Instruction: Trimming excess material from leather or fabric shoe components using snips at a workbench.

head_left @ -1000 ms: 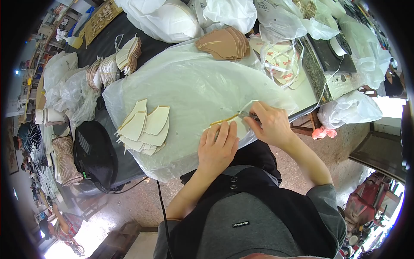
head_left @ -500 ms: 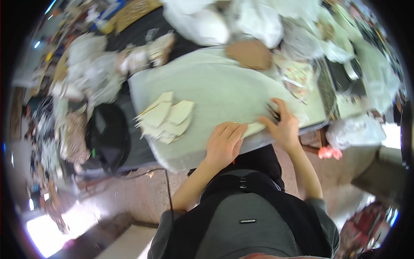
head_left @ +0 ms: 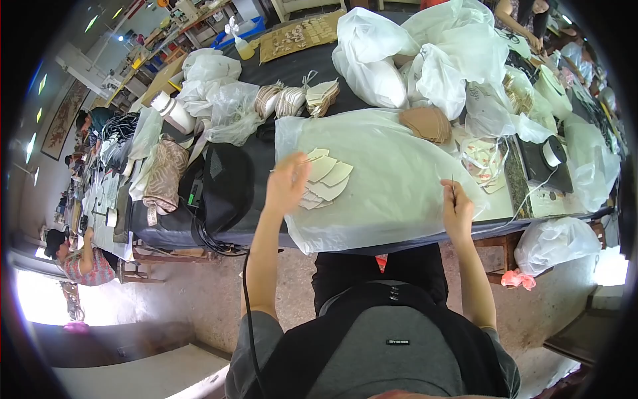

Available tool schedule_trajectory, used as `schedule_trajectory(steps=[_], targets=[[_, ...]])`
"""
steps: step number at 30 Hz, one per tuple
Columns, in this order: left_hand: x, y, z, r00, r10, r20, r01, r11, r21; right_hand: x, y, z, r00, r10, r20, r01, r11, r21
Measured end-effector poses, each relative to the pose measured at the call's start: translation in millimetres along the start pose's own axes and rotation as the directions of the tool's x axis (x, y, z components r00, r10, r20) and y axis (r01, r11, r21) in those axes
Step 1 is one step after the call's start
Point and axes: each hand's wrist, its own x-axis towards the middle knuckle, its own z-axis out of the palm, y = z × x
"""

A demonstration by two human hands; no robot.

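Reaching: our left hand stretches out over the bench, well apart from our right hand.
Left hand: its fingers are closed on a pale flat cut piece, and it hovers at the left edge of the stack of pale cut pieces, seemingly just touching it.
Right hand: we pinch a thin brush handle between the fingertips, holding it upright above the near right part of the sheet; its tip is too small for us to make out.
Stack of pale cut pieces: fanned and overlapping, lying on the clear plastic sheet toward its left side.
Clear plastic sheet: spread over the dark bench top straight ahead of us, its near edge hanging over the bench front.
Tan pile: a stack of tan rounded pieces sits at the far edge of the sheet, well apart from both hands.
Black bag: a black bag lies on the bench just left of the sheet, near our left hand.
Far side: white plastic bags bulge along the back of the bench, with bundles of striped cut pieces beside them.
Right end: a black tray rests near the bench's right end.
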Motion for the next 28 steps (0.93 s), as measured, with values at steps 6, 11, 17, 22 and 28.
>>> schedule_trajectory(steps=[6, 11, 17, 22, 28], targets=[[53, -15, -24, 0.893, -0.201, 0.404, 0.166, 0.979, 0.120, 16, -83, 61, 0.761, 0.294, 0.578, -0.615, 0.612, 0.497], [58, -20, -19, 0.799, -0.169, 0.578, 0.312, 0.937, -0.157, 30, -114, 136, 0.693, 0.328, 0.641, -0.688, 0.566, 0.454], [32, -19, -7, 0.885, 0.012, 0.465, -0.014, 1.000, 0.001, 7, -137, 154, 0.630, 0.280, 0.724, -0.713, 0.579, 0.396], [7, -22, -52, 0.913, -0.047, 0.406, 0.071, 0.996, -0.046, 8, -122, 161, 0.746, 0.324, 0.582, -0.647, 0.558, 0.519], [-4, -16, -60, 0.729, -0.291, 0.619, 0.377, 0.926, -0.009, 12, -121, 150, 0.810, 0.270, 0.520, -0.529, 0.719, 0.450]])
